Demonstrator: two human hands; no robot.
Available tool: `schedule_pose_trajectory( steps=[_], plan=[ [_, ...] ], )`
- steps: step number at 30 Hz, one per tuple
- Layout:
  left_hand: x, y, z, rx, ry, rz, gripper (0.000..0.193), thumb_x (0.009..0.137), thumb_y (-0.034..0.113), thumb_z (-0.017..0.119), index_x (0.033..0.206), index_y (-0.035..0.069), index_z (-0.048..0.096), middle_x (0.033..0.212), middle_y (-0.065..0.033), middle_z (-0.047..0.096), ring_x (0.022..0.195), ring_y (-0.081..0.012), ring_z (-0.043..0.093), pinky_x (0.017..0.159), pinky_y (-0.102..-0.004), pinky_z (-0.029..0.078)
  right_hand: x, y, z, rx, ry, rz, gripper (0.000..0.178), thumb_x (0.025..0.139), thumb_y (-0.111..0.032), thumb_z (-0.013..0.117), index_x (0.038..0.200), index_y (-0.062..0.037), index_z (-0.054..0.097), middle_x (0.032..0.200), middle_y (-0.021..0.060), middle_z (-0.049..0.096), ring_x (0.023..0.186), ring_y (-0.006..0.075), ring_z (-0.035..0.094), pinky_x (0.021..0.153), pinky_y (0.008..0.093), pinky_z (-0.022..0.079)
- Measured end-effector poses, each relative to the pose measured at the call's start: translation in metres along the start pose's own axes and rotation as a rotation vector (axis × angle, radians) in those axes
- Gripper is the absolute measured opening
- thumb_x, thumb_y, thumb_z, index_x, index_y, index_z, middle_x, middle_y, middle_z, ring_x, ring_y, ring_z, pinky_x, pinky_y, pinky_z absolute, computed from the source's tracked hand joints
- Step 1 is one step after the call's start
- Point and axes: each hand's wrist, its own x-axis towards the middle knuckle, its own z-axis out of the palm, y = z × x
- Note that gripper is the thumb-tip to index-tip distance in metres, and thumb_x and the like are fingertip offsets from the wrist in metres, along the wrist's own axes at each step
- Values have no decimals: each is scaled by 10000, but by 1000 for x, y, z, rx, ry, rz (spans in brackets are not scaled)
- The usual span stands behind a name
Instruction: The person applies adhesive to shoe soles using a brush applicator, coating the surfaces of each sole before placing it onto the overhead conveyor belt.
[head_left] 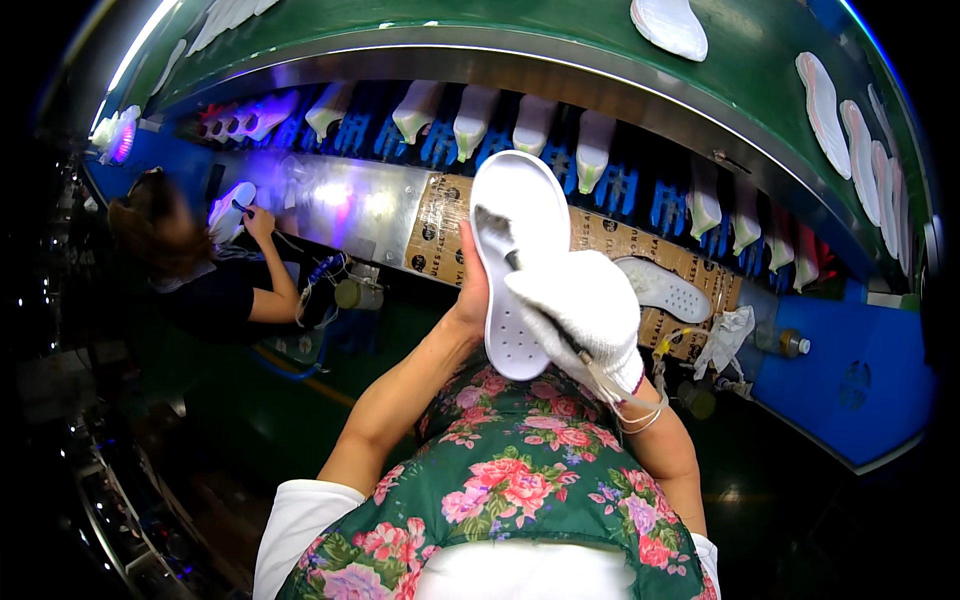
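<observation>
A white shoe sole [545, 200] is held up in front of me, its toe end pointing away and its perforated heel toward my body. Bare fingers of my left hand [473, 285] grip its left edge. My right hand [588, 305], in a white knitted glove, is closed around a brush [500, 228] with dark bristles. Those bristles lie on the inner face of the sole, left of its middle. A thin pale tube runs from the gloved hand down along my wrist. Most of the brush handle is hidden by the glove.
Another perforated sole [665, 290] lies on the cardboard-covered bench [440, 225]. White shoe uppers [475, 120] hang along a rack with blue holders. Soles [670, 25] ride on the green belt [560, 40] above. A bottle [793, 343] and white cloth [727, 338] sit right. A co-worker [225, 245] works left.
</observation>
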Motion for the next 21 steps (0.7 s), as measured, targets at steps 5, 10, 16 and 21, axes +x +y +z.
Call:
schedule_pose_trajectory(
  steps=[5,10,16,21],
  plan=[
    [9,5,-10,-69,14,84,1091,857,911,173,1542,77,327,1414,-144,529,1277,-275,563,1061,-452,501,0,13,-7,122,155,135,224,739,-15,810,953,-46,754,922,103,753,811,254,715,726,336,562],
    [18,3,-23,-226,-107,-11,1177,768,989,146,1330,26,522,983,-191,688,830,-279,698,755,-418,602,-15,1,8,39,-78,-35,369,718,-34,825,1071,-108,751,1000,84,746,861,271,708,753,371,551],
    [22,13,-33,-258,-132,79,1301,652,1064,175,1280,-23,517,936,-207,666,807,-295,679,695,-444,590,-7,1,-2,148,19,122,283,739,6,795,1011,-61,756,996,110,761,835,266,718,752,352,554],
    [26,20,-40,-426,-186,-96,1312,577,1095,252,1138,-57,534,947,-179,617,809,-292,649,711,-450,564,-13,-6,14,271,-68,21,301,721,-33,817,1010,-98,765,975,92,759,829,270,722,730,355,554]
  ],
)
